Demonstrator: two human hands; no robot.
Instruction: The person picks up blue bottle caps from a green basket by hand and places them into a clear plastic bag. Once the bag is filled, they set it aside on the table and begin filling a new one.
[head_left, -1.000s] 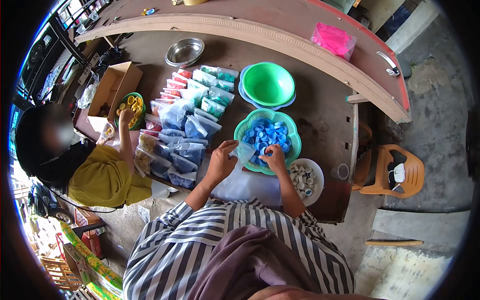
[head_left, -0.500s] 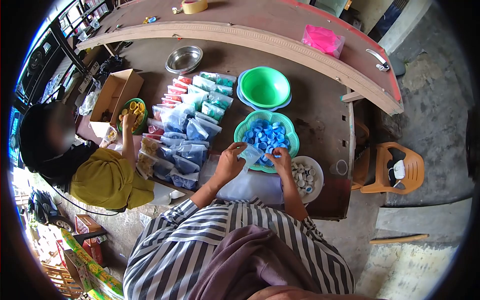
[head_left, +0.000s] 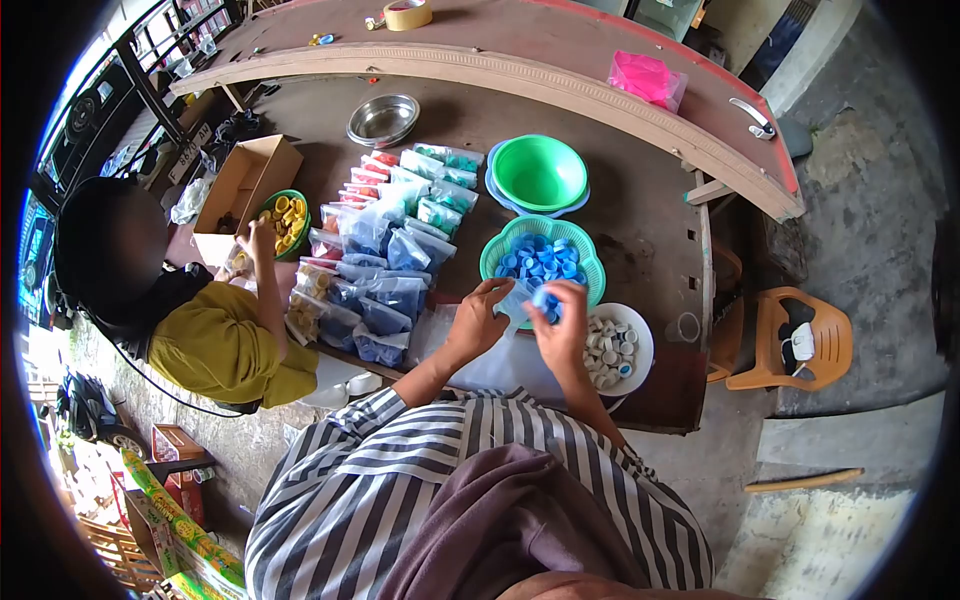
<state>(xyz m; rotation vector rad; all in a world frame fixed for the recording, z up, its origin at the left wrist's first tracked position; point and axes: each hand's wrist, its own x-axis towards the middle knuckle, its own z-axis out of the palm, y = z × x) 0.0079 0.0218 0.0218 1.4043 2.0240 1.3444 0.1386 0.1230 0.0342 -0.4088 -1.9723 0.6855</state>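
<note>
My left hand pinches the edge of a clear plastic bag in front of the scalloped green basket. Beside the bag, my right hand has its fingers closed on a blue cap. Many blue caps lie loose in that basket. A white bowl of white caps stands right of my right hand. To the left, filled bags of blue caps lie in rows with bags of red and green ones. A flat sheet of clear plastic lies near the front edge.
A plain green basin and a metal bowl stand farther back. At the left, a co-worker reaches into a basket of yellow caps beside a cardboard box. A raised wooden ledge crosses behind; an orange chair stands right.
My right hand has lifted from the basket's front rim with a blue cap and moved beside the bag. The view has shifted slightly.
</note>
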